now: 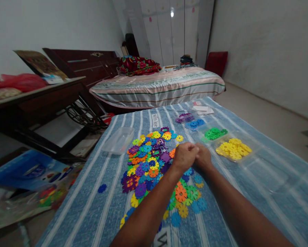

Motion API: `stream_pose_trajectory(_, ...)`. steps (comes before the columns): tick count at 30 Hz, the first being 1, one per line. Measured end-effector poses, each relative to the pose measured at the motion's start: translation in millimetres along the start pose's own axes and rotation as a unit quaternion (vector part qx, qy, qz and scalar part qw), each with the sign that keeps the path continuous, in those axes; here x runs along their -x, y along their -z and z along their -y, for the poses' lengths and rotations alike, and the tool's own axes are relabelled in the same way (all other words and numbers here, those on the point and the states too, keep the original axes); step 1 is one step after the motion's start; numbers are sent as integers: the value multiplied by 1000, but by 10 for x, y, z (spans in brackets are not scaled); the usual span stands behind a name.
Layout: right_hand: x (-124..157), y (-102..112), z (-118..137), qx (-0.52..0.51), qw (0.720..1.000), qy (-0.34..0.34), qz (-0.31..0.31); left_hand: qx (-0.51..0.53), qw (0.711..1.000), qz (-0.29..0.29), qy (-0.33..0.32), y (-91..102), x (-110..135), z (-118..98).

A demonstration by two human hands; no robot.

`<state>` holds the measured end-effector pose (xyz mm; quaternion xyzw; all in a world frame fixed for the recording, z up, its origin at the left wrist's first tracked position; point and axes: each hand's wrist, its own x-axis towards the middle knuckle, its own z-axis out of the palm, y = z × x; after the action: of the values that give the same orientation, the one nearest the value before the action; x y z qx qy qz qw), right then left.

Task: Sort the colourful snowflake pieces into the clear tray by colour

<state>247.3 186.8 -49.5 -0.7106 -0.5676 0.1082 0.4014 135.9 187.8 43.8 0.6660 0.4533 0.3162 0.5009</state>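
My left hand (184, 156) and my right hand (203, 157) meet above the right side of a spread pile of colourful notched plastic discs (146, 164). Fingers of both hands are curled and pressed together; whatever lies between them is hidden. Just right of my hands stand clear containers sorted by colour: yellow discs (234, 149), green discs (214, 133), blue discs (196, 123) and purple discs (185, 117). Purple square window-like pieces (130, 183) lie among the mixed discs.
An upturned-looking clear plastic box (118, 140) sits left of the pile, and a lone dark blue disc (102, 188) lies near the left edge. A clear lid (268, 175) rests at the right. White papers (203, 109) lie at the far end. Beyond is a bed (156, 89).
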Motion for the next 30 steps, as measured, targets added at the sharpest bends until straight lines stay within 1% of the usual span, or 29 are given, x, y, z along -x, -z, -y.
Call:
stream_pose_trajectory(3, -8, 15, 61, -19, 1000, -3, -11, -125, 989, -63, -36, 382, 168, 262)
stream_pose_trajectory(5, -11, 23, 88, -26, 1000, -5, -14, -207, 971, -105, -50, 627, 295, 401)
stream_pose_trajectory(7, -9, 27, 97, -29, 999, -5, -13, -264, 951, -141, -72, 842, 422, 517)
stream_pose_trajectory(10, -4, 28, 85, -30, 999, -5, -11, -328, 924, -170, -102, 1098, 593, 673)
stream_pose_trajectory(12, -2, 28, 73, -32, 999, -8, -10, -365, 907, -181, -106, 1216, 685, 768)
stream_pose_trajectory(15, -1, 33, 66, -35, 999, -9, -5, -417, 886, -178, -93, 1304, 788, 880)
stream_pose_trajectory(19, 2, 50, 70, -30, 999, -12, -2, -462, 869, -158, -81, 1294, 859, 939)
stream_pose_trajectory(26, 9, 57, 60, -38, 999, -14, -7, -479, 861, -150, -81, 1240, 886, 936)
stream_pose_trajectory(30, 7, 57, 49, -36, 999, -13, -2, -477, 858, -159, -108, 1238, 900, 973)
